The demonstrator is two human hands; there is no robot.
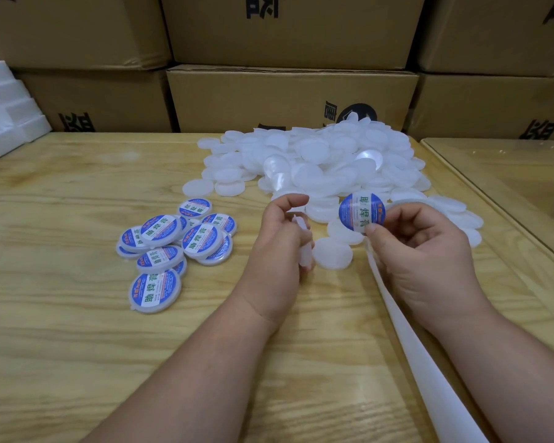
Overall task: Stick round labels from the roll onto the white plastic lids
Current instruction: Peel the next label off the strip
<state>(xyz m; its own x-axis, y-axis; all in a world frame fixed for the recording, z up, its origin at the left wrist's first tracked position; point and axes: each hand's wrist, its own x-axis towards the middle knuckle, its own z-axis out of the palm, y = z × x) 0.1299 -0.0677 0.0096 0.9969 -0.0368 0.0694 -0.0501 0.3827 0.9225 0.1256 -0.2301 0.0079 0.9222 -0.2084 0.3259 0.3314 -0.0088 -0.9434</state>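
The right hand (pixel 419 251) pinches one round blue-and-white label (pixel 362 212) reading 助焊膏, the left hand (pixel 282 247) grips one plain white plastic lid (pixel 303 244), beside about ten labelled lids (pixel 173 247).

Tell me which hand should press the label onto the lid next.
Probably right: the right hand already pinches the peeled label, while the left hand grips a white lid edge-on.
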